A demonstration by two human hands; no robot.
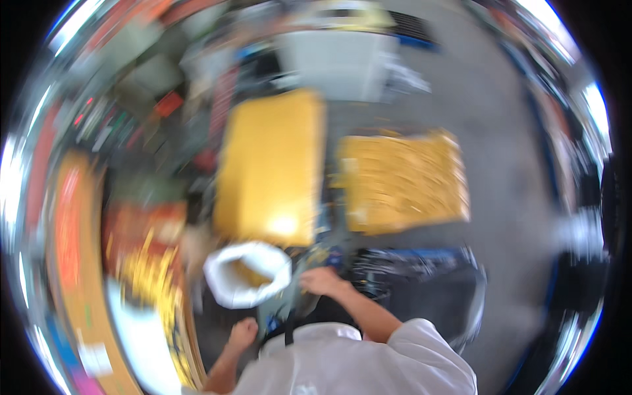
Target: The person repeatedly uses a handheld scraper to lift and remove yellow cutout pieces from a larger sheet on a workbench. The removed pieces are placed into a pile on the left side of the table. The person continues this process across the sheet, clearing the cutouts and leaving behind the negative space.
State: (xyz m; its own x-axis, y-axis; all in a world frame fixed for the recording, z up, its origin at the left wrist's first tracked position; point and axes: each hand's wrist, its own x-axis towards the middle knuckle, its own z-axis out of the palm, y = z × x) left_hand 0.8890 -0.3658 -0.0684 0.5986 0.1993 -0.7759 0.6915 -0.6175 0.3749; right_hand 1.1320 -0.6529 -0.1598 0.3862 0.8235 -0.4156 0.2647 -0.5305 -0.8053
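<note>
My left hand (243, 333) is curled closed low in front of me, just below a white open-topped bag or bin (214, 287). Whether anything is inside that fist is hidden. My right hand (320, 281) reaches leftward, close to the white rim, with its fingers smeared by motion. Some yellow material (249, 272) shows inside the white opening. Beyond it lies a large smooth yellow slab or table top (273, 164). Small yellow and dark blue bits (324, 257) are scattered by my right hand.
Right of the slab sits a wrinkled yellow stack (405, 184); nearer is a black plastic-covered bundle (424, 283). Yellow strips (150, 280) pile at left beside a long cardboard box (72, 243). A big white bin (336, 62) stands farther off. Grey floor (503, 191) runs along the right.
</note>
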